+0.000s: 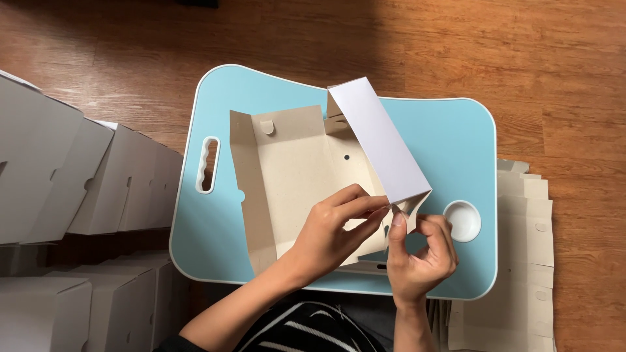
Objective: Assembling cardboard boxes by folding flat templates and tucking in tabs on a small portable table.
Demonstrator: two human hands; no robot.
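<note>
Near the tray's front edge, a half-folded cardboard box on the blue lap tray is gripped. Its raised flap's lower corner is pinched by left hand and right hand, fingers narrow. Folded boxes are stacked off the left edge.

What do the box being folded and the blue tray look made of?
Box: thin cardboard, matte grey-brown inside, white outside, judging by its creased flaps. Tray: likely smooth plastic or coated board, light blue with a white rim; which, I cannot tell.

Folded boxes crowded the left, flat cardboard blanks the right; bare tray lay open beyond the raised flap.
</note>
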